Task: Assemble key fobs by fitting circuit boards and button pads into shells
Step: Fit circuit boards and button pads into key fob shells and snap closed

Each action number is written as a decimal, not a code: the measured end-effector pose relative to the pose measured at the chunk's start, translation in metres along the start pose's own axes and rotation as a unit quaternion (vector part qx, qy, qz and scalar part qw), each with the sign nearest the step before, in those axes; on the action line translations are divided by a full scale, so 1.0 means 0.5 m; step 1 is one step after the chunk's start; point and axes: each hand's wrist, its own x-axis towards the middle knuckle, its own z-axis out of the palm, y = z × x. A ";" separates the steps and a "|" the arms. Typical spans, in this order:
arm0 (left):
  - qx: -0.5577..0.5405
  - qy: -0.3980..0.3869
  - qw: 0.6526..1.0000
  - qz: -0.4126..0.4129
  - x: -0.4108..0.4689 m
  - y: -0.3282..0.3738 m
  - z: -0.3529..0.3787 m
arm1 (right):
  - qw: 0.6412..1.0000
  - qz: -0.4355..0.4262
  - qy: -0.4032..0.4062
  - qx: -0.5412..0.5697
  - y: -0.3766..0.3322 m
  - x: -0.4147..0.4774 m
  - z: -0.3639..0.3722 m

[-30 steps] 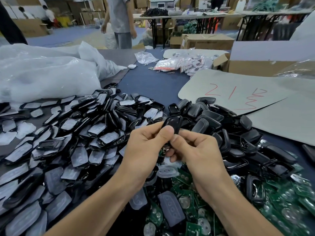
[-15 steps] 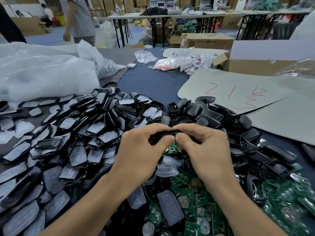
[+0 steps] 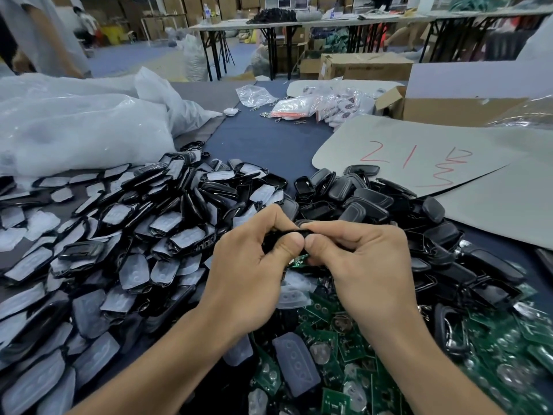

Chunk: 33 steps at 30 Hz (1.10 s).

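Both hands squeeze one black key fob shell (image 3: 300, 233) held flat over the middle of the table. My left hand (image 3: 254, 265) grips its left end, thumb on the near edge. My right hand (image 3: 359, 262) grips the right end, its thumb tip meeting the left thumb. Most of the shell is hidden by my fingers. A green circuit board (image 3: 297, 261) shows just below the thumbs; whether it is in the shell I cannot tell. Shells with pale button pads (image 3: 179, 238) are heaped at the left, empty black shells (image 3: 368, 202) behind and right, loose green boards (image 3: 344, 339) at the front right.
White plastic bags (image 3: 74, 127) lie at the back left. A grey card sheet (image 3: 419, 157) with red marks and a cardboard box (image 3: 466, 94) sit at the back right. Small packets (image 3: 314, 106) lie on the blue table top (image 3: 263, 142). A person (image 3: 39, 31) stands far left.
The shell, held upright between my fingertips a second ago, has been turned flat and both hands have closed over it. The person behind the table walked left.
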 end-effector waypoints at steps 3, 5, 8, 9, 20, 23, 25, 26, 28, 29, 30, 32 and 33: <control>-0.018 0.000 1.000 -0.002 0.002 0.001 0.001 | 1.000 0.005 0.000 0.003 0.001 0.001 0.002; -0.070 0.001 0.997 -0.022 0.004 0.000 0.004 | 0.999 0.021 -0.012 0.031 -0.001 0.006 0.000; -0.170 0.023 0.981 -0.089 0.008 0.001 0.013 | 0.993 0.051 -0.042 0.096 -0.005 0.012 -0.009; -0.185 0.030 0.977 -0.102 0.008 0.001 0.015 | 0.992 0.053 -0.047 0.100 -0.005 0.013 -0.010; -0.132 -0.011 0.986 -0.103 0.018 -0.015 -0.001 | 0.961 0.160 0.043 0.220 0.009 0.028 -0.017; -0.132 -0.003 0.988 -0.073 0.022 -0.014 -0.004 | 0.960 0.173 0.016 0.218 0.014 0.030 -0.022; -0.133 0.009 0.990 -0.052 0.026 -0.014 -0.007 | 0.984 0.133 -0.038 0.111 0.019 0.031 -0.026; -0.117 0.020 0.992 -0.043 0.027 -0.015 -0.008 | 0.992 0.100 -0.065 0.029 0.023 0.029 -0.027; -0.091 0.022 0.995 -0.036 0.028 -0.014 -0.010 | 0.989 0.042 -0.091 -0.110 0.028 0.021 -0.022; -0.082 0.015 0.996 -0.033 0.028 -0.014 -0.010 | 0.984 0.022 -0.092 -0.153 0.030 0.018 -0.020; -0.076 0.012 0.997 -0.028 0.027 -0.012 -0.011 | 0.982 0.010 -0.089 -0.169 0.031 0.017 -0.019; -0.092 0.013 0.995 -0.019 0.029 -0.010 -0.012 | 0.983 -0.004 -0.089 -0.162 0.033 0.022 -0.020; -0.122 0.013 0.992 -0.018 0.029 -0.008 -0.013 | 0.985 -0.008 -0.095 -0.146 0.036 0.025 -0.020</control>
